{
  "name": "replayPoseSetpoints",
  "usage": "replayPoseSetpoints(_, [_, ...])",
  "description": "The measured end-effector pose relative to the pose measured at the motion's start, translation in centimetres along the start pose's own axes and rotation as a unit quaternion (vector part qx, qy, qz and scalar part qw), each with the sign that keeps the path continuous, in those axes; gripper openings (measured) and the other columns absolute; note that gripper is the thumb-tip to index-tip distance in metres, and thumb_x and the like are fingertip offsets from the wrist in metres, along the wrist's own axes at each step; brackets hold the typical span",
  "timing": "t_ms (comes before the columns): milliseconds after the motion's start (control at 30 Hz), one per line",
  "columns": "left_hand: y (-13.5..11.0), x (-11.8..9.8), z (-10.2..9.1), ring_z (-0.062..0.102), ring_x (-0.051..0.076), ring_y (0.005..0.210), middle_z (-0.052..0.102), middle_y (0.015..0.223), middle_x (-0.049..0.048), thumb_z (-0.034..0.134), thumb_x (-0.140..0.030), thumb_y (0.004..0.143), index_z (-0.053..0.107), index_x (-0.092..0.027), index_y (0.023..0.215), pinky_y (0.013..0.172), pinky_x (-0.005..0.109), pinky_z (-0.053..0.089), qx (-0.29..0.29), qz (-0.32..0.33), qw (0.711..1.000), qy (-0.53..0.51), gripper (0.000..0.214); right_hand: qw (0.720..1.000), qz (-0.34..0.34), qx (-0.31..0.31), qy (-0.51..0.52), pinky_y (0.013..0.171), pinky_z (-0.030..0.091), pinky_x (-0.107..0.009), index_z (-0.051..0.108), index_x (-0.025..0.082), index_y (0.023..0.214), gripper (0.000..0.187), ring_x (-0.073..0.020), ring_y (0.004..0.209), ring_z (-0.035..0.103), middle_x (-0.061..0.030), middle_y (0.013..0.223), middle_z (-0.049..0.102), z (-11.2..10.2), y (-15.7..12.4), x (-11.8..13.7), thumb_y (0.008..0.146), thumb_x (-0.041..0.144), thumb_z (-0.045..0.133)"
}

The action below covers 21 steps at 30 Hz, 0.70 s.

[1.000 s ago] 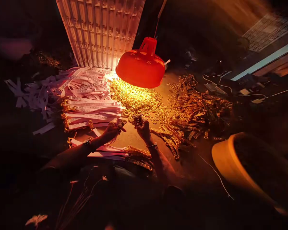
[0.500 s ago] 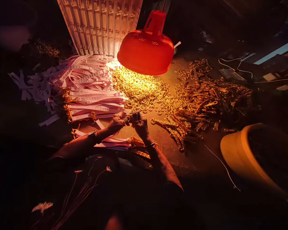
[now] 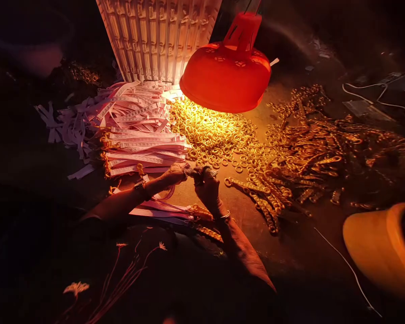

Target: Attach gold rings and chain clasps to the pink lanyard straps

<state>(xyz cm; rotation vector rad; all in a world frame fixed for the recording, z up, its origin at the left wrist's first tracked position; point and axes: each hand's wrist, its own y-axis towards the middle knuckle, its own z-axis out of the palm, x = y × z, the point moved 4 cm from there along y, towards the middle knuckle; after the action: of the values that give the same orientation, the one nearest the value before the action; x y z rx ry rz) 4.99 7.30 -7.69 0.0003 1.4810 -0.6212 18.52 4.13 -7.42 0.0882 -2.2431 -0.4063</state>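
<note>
Fingers curled and drawn in on both sides, tips lost in shadow. Left hand pinches one end of a short, dark linked piece; right hand grips it from the other side, thumb and fingers bunched close, a bit of something patterned poking out past the knuckles. Exact finger placement cannot be told in this light. The piece spans the gap between the hands, raised a little over the tabletop. Left wrist, wearing a band, lies nearly level, forearm coming in low from the left; right wrist, with a pale bangle, is steeper, forearm rising from the lower right. Below the left hand hangs a curved pale strap; whether the fingers hold it is unclear. Just beyond the hands, loose gold rings heap under a red lamp. Pale straps stacked to the left, linked gold lengths fanned to the right. Farther right, a yellow tub, cut off at the edge of view.
</note>
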Motion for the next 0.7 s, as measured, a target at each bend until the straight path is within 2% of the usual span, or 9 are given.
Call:
replayPoseSetpoints(67, [0.0,0.0,-0.4,0.033,0.005,0.041,0.043,0.048,-0.0047,0.067,-0.038,0.076,0.052,-0.016,0.066,0.042,0.021,0.023,0.018,-0.029,0.999,0.009,0.028,1.000,-0.018,0.011,0.013,0.071,0.048,-0.032,0.061,0.020,0.080,0.026,-0.0217,0.075,0.064,-0.0120,0.077,0.069,0.1,0.5,0.1,0.087,0.042,0.050])
replayPoseSetpoints(167, [0.1,-0.4,-0.6,0.044,0.006,0.049,0.054,0.056,-0.0007,0.072,-0.041,0.071,0.053,-0.014,0.063,0.049,0.020,0.033,0.016,0.021,1.000,0.010,0.034,0.992,0.018,0.003,0.127,0.073,0.050,-0.032,0.060,0.020,0.084,0.027,-0.0184,0.075,0.063,-0.0078,0.079,0.067,-0.8,2.3,-0.1,0.089,0.046,0.052])
replayPoseSetpoints(267, [0.0,-0.2,-0.5,0.046,0.006,0.050,0.055,0.060,-0.0009,0.078,-0.042,0.066,0.055,-0.013,0.067,0.050,0.020,0.034,-0.008,0.024,0.999,-0.029,0.037,0.945,0.089,-0.014,0.314,0.069,0.053,-0.032,0.054,0.022,0.085,0.031,-0.0166,0.077,0.064,-0.0043,0.082,0.064,-2.6,4.8,-0.6,0.088,0.053,0.050])
replayPoseSetpoints(333, [-0.2,0.2,-0.3,0.041,0.005,0.045,0.053,0.057,-0.0022,0.078,-0.044,0.068,0.058,-0.013,0.075,0.046,0.021,0.029,-0.031,-0.007,0.998,-0.054,0.037,0.915,0.111,-0.007,0.387,0.063,0.052,-0.029,0.049,0.023,0.082,0.031,-0.0149,0.073,0.063,-0.0026,0.081,0.061,-3.8,6.0,-0.8,0.087,0.054,0.051])
replayPoseSetpoints(367, [-0.3,0.4,-0.2,0.037,0.005,0.043,0.051,0.055,-0.0030,0.077,-0.045,0.069,0.058,-0.013,0.077,0.044,0.021,0.025,-0.036,-0.018,0.997,-0.064,0.038,0.909,0.117,0.001,0.400,0.057,0.050,-0.027,0.048,0.023,0.081,0.031,-0.0132,0.067,0.060,-0.0016,0.079,0.059,-4.2,6.3,-0.8,0.086,0.053,0.054])
replayPoseSetpoints(433, [-0.6,0.6,0.2,0.030,0.003,0.042,0.047,0.053,-0.0037,0.075,-0.046,0.072,0.058,-0.013,0.075,0.044,0.021,0.019,-0.020,-0.022,0.995,-0.095,0.037,0.913,0.129,0.019,0.387,0.046,0.043,-0.023,0.048,0.023,0.081,0.030,-0.0091,0.054,0.052,0.0007,0.075,0.057,-4.7,6.1,-0.6,0.083,0.050,0.061])
replayPoseSetpoints(500, [-0.8,0.8,0.5,0.026,0.003,0.043,0.043,0.053,-0.0040,0.071,-0.049,0.074,0.058,-0.013,0.072,0.044,0.021,0.015,0.005,-0.030,0.989,-0.143,0.038,0.929,0.133,0.050,0.342,0.041,0.036,-0.021,0.051,0.022,0.083,0.032,-0.0067,0.047,0.044,0.0020,0.071,0.056,-4.4,4.9,-0.1,0.081,0.050,0.065])
replayPoseSetpoints(600, [-1.1,1.1,0.7,0.024,0.003,0.043,0.038,0.053,-0.0050,0.068,-0.045,0.075,0.060,-0.013,0.070,0.045,0.022,0.016,-0.003,-0.051,0.979,-0.195,0.033,0.951,0.114,0.092,0.273,0.042,0.037,-0.021,0.053,0.020,0.081,0.036,-0.0067,0.047,0.045,0.0012,0.068,0.056,-3.1,2.7,0.6,0.085,0.056,0.059])
replayPoseSetpoints(700, [-1.4,1.3,0.8,0.029,0.004,0.043,0.038,0.052,-0.0056,0.071,-0.035,0.071,0.061,-0.013,0.071,0.045,0.021,0.020,-0.007,-0.043,0.978,-0.204,0.025,0.958,0.105,0.095,0.249,0.044,0.038,-0.022,0.052,0.020,0.080,0.039,-0.0073,0.047,0.046,0.0008,0.065,0.057,-1.9,1.1,0.8,0.088,0.059,0.052])
